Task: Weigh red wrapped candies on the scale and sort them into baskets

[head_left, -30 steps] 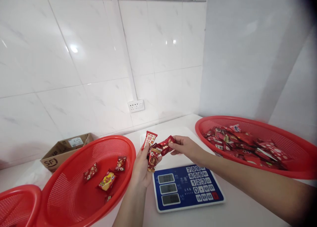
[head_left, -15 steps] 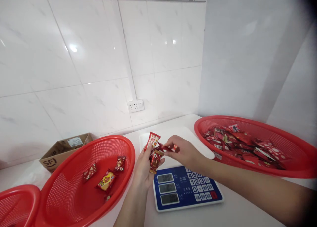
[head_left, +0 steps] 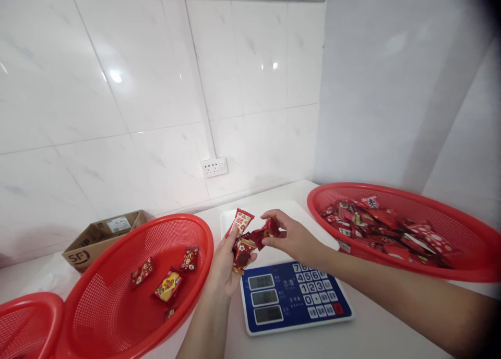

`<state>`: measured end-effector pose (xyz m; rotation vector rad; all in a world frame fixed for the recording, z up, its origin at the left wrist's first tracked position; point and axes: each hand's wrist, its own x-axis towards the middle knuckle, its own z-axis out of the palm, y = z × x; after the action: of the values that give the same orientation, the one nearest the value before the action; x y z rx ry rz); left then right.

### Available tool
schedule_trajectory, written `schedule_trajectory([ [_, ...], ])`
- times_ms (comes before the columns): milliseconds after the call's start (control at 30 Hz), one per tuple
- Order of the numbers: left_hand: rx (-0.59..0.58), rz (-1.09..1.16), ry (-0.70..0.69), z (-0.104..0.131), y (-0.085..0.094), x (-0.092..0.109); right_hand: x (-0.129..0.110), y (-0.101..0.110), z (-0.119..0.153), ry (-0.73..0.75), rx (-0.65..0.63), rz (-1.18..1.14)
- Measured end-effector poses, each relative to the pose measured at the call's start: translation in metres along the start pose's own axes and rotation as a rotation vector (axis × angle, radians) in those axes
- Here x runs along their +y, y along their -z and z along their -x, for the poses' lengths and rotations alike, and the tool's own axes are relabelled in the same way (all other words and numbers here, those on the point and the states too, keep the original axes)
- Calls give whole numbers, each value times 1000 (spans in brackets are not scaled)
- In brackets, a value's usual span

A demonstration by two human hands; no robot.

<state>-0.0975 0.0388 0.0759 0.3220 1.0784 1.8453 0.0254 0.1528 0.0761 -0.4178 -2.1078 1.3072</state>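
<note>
Several small red snack packets (head_left: pixel 243 249) lie bunched in my left hand (head_left: pixel 225 262), above the near left part of the scale. One of them, with a white front, points up past my thumb. My right hand (head_left: pixel 291 236) pinches a dark red packet (head_left: pixel 266 232) beside the bunch, its inner end against the other packets. Below both hands is a digital scale with a blue keypad panel (head_left: pixel 289 296) and a white weighing plate (head_left: pixel 274 257), which has no packets visible on it.
At the right, a red oval basket (head_left: pixel 477 244) holds many red packets. Another red basket (head_left: pixel 117 296) at the left has a few packets, and part of a third (head_left: pixel 31 322) shows at the lower left. Behind is a cardboard box (head_left: pixel 105 236); a socket (head_left: pixel 214 167) is on the wall.
The packet in my right hand has turned and now shows more of its dark red wrapper. The bunch in my left hand has shifted and tilted slightly. The baskets and scale stay put.
</note>
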Motion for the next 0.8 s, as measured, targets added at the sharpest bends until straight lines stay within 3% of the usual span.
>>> schedule_trajectory([
  [200,39,-10,-56,-3,4,4,-3,5,-8,-195,12,-258],
  [367,55,-21,-52,-4,4,3,0,5,-7,-266,53,-333],
  [667,75,-33,-103,-6,8,3,10,11,-10,-287,50,-159],
  [800,43,-68,-101,-2,7,3,18,15,-15,-202,83,35],
])
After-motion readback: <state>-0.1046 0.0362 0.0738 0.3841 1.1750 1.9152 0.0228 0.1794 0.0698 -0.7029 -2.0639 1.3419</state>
